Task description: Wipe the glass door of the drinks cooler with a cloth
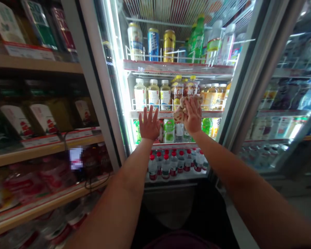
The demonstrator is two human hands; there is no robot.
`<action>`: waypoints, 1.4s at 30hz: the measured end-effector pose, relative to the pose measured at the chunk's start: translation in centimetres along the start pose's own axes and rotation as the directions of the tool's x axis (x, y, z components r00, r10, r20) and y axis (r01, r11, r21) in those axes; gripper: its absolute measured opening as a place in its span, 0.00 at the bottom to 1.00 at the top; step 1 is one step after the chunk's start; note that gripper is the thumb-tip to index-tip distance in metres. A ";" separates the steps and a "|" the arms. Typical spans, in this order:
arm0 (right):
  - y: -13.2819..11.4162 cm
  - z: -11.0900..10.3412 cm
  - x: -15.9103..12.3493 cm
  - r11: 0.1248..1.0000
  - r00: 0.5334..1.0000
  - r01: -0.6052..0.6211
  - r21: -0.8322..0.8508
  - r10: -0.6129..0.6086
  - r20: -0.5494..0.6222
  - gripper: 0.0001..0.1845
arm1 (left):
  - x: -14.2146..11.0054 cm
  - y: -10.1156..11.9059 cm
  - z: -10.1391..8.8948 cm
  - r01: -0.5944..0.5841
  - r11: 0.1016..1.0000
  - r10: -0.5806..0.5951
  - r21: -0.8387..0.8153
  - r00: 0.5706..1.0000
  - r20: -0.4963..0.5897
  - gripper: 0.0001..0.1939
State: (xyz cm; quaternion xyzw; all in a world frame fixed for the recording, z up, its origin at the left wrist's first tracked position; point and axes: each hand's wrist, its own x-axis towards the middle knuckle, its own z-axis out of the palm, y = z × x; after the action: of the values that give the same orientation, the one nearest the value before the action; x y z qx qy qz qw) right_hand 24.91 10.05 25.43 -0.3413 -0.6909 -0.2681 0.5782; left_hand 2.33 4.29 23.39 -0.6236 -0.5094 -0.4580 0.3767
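My left hand (pixel 149 126) is spread with its palm forward, in front of the lower shelves of a lit drinks fridge. It holds nothing, and whether it touches the glass I cannot tell. Bunched under my right hand (pixel 192 117) is a light cloth with brown spots (pixel 179 115), held up before the middle shelf. Behind the hands stand white-capped bottles (pixel 153 95) and yellow-capped tea bottles (pixel 178 90). A green-labelled drink (pixel 169 130) shows between my wrists. The part of the cloth below my palm is hidden.
Cans (pixel 169 45) and green bottles (pixel 197 38) line the upper shelf. Red-capped bottles (pixel 166 166) fill the bottom. A metal door frame (pixel 254 69) borders the right side. Close on the left is a wooden shelf (pixel 41 147) with bottles and a dangling cable (pixel 89 185).
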 end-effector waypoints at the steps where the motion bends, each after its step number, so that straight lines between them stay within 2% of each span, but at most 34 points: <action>1: 0.2 0.1 -1.4 1.000 1.000 -0.008 -0.007 0.007 -0.004 0.31 | 0.0 0.0 0.0 0.001 1.000 -0.001 -0.004 1.000 0.001 0.29; 4: 1.2 0.2 -5.4 0.999 1.000 0.005 -0.036 -0.005 -0.003 0.30 | -0.1 0.0 0.0 -0.009 1.000 0.009 -0.009 1.000 -0.012 0.29; 6: 1.9 0.2 -6.3 0.998 0.999 0.034 -0.045 -0.034 0.005 0.30 | -0.1 -0.1 0.1 -0.020 1.000 0.020 -0.008 1.000 -0.022 0.29; 8: 2.5 0.1 -5.5 0.998 0.999 0.036 -0.047 -0.035 0.007 0.30 | -0.1 -0.1 0.2 -0.021 1.000 0.021 -0.001 0.999 -0.032 0.29; 12: 3.3 -0.4 -2.5 0.997 0.998 -0.051 -0.053 0.049 -0.034 0.31 | -0.1 -0.2 0.2 -0.024 1.000 0.025 0.018 0.999 -0.027 0.29; 14: 3.7 -0.5 -2.9 0.995 0.995 -0.081 -0.049 0.078 -0.063 0.31 | 0.0 -0.2 0.2 -0.028 0.999 0.028 0.018 0.999 -0.023 0.29; 18: 4.3 -0.7 -8.2 0.997 0.994 -0.064 -0.042 0.059 -0.097 0.32 | -0.1 -0.1 0.1 -0.024 1.000 0.024 0.006 0.999 -0.039 0.29; 21: 4.6 -0.4 -11.4 0.998 0.997 -0.033 -0.053 0.029 -0.072 0.33 | -0.1 -0.1 0.2 -0.026 1.000 0.026 0.000 0.999 -0.046 0.29; 23: 4.5 -0.2 -11.4 0.998 0.996 -0.044 -0.043 0.040 -0.074 0.34 | -0.1 -0.2 0.3 -0.030 1.000 0.030 0.002 0.998 -0.053 0.29; 27: 3.0 0.2 -8.7 0.995 0.991 -0.102 0.011 0.103 -0.081 0.34 | -0.1 -0.3 0.3 -0.034 0.999 0.036 0.021 0.997 -0.065 0.29; 29: 2.0 0.1 -8.4 0.997 0.998 -0.068 0.029 0.068 -0.001 0.33 | -0.1 -0.3 0.3 -0.045 0.998 0.048 0.043 0.996 -0.076 0.29; 30: 1.4 0.1 -8.8 0.999 0.998 -0.006 0.043 0.003 0.065 0.33 | -0.1 -0.3 0.3 -0.053 0.997 0.058 0.056 0.995 -0.083 0.28; 31: 0.9 0.1 -9.6 0.993 0.984 0.091 0.071 -0.100 0.147 0.32 | -0.1 -0.3 0.3 -0.061 0.996 0.067 0.067 0.994 -0.087 0.28; 32: 0.3 0.2 -10.6 0.969 0.943 0.215 0.123 -0.238 0.232 0.31 | -0.1 -0.3 0.3 -0.068 0.995 0.075 0.077 0.993 -0.091 0.28; 33: -0.2 0.3 -11.7 0.920 0.869 0.340 0.194 -0.386 0.310 0.31 | -0.2 -0.4 0.3 -0.070 0.994 0.079 0.085 0.992 -0.097 0.28; 35: -1.2 0.6 -13.4 0.794 0.681 0.507 0.336 -0.608 0.408 0.29 | -0.2 -0.4 0.3 -0.074 0.993 0.084 0.095 0.991 -0.107 0.29; 36: -1.6 0.8 -13.7 0.749 0.615 0.542 0.381 -0.662 0.428 0.28 | -0.2 -0.4 0.3 -0.075 0.993 0.085 0.096 0.990 -0.109 0.29; 37: -2.0 1.0 -13.5 0.727 0.582 0.557 0.402 -0.686 0.436 0.27 | -0.2 -0.5 0.3 -0.076 0.993 0.086 0.096 0.990 -0.111 0.29; 38: -2.3 1.2 -13.0 0.722 0.579 0.562 0.403 -0.691 0.432 0.28 | -0.3 -0.5 0.4 -0.076 0.992 0.087 0.096 0.990 -0.112 0.29; 39: -2.6 1.3 -12.1 0.729 0.597 0.562 0.391 -0.685 0.417 0.28 | -0.3 -0.5 0.4 -0.079 0.992 0.090 0.096 0.989 -0.115 0.29; 42: -3.2 1.3 -9.1 0.787 0.714 0.533 0.311 -0.615 0.334 0.29 | -0.3 -0.6 0.4 -0.086 0.992 0.098 0.094 0.986 -0.132 0.28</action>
State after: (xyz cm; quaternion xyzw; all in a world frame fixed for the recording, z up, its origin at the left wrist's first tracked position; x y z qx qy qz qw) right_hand 22.48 7.54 16.29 -0.1004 -0.8921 -0.2874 0.3338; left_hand 1.82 4.67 22.99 -0.5964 -0.4728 -0.4589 0.4585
